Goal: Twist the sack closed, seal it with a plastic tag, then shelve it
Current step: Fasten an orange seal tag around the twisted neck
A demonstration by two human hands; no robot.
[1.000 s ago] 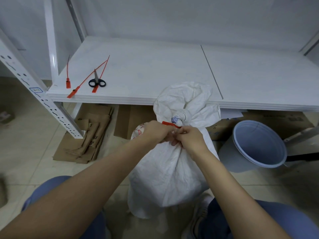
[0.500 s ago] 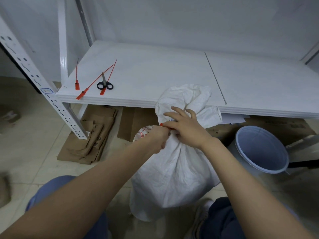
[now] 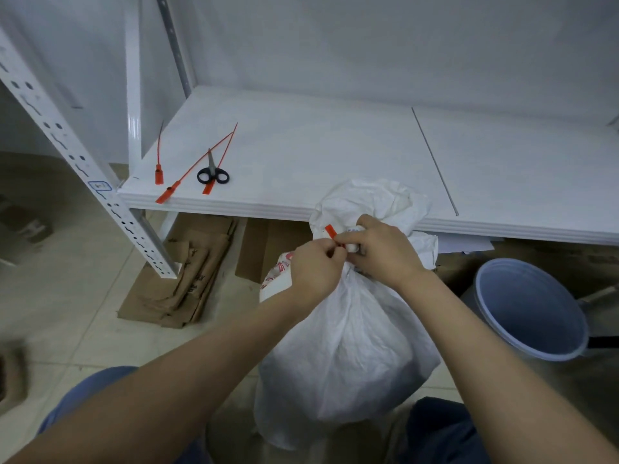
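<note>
Mid-frame, the sack [image 3: 348, 346] stands on the floor [image 3: 83, 313], its twisted neck wrapped by the right hand [image 3: 382, 252]. The left hand [image 3: 315, 272], beside it, pinches the red plastic tag [image 3: 331, 232], which slants toward upper left; the shelf [image 3: 301, 162] is just above.

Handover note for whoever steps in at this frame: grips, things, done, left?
Left grip pinches the red tag at the neck of the sack; right grip holds the twisted neck.
Sack stands on the floor before the shelf; spare tags and scissors lie on the shelf's left end.
Done: neck twisted, tag on it.
Left: pull the tag tight (locked or not, cannot tell), shelve the sack.
</note>
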